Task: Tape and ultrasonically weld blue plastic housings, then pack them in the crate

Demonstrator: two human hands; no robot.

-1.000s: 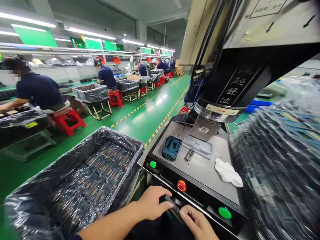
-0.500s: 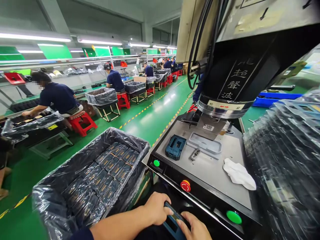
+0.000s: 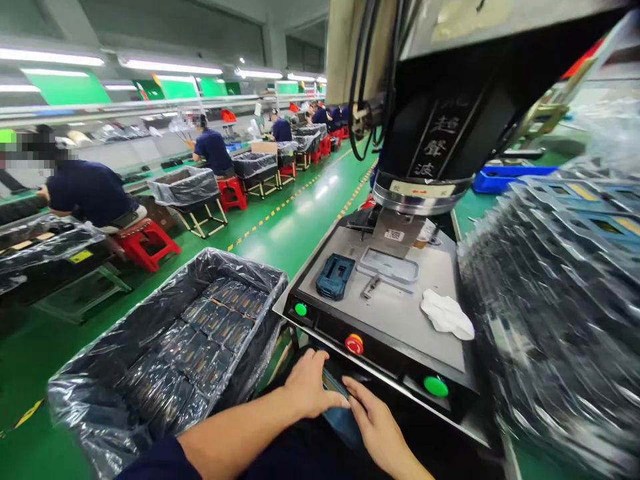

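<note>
Below the machine's front edge, my left hand (image 3: 311, 383) is closed on a dark blue plastic housing (image 3: 344, 425). My right hand (image 3: 374, 421) grips the same housing from the other side, fingers along its edge. The piece is tilted, and the hands partly cover it. A similar blue housing (image 3: 335, 275) with a cut-out lies on the metal plate of the machine (image 3: 407, 327). Beside it are a grey tray-shaped fixture (image 3: 389, 268) and a small metal block (image 3: 371, 287). The ultrasonic machine head (image 3: 425, 153) stands above the fixture.
A plastic-lined crate (image 3: 75, 387) with rows of bagged parts stands at left. On the machine are a white cloth (image 3: 447, 313), a red stop button (image 3: 354, 344) and green buttons (image 3: 436, 386). Stacked clear trays (image 3: 560, 313) rise at right. Co-workers (image 3: 90, 190) sit along a bench.
The view has turned slightly right, so the surroundings sit farther left. Both hands have come up a little with the housing, and their fingers have shifted along it.
</note>
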